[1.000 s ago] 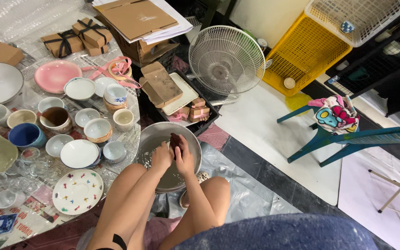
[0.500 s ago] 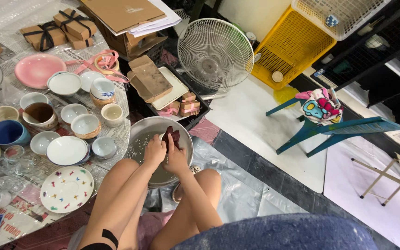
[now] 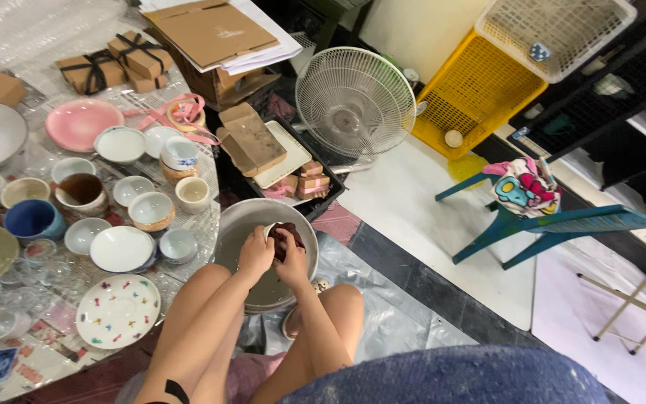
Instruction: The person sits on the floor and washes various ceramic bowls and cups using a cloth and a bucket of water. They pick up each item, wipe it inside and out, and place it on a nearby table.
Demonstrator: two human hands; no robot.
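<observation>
Both my hands are down in a round metal basin (image 3: 229, 224) on the floor in front of me. My left hand (image 3: 254, 256) and my right hand (image 3: 297, 263) are closed together around a small dark brown vessel (image 3: 288, 233), which sits just above the cloudy water. My fingers hide most of the vessel, so its exact shape is unclear. My bare knees frame the basin's near side.
Left of the basin lie several ceramic bowls and cups, a spotted white plate (image 3: 118, 310), a pink plate (image 3: 82, 123) and a blue cup (image 3: 32, 220). Behind stand cardboard boxes (image 3: 210, 34), a white floor fan (image 3: 355, 101), a yellow crate (image 3: 472, 97) and a teal chair (image 3: 547, 221).
The view has shifted slightly, so the scene sits a little lower and to the right. My hands stay in the basin and keep turning the dark vessel between them.
</observation>
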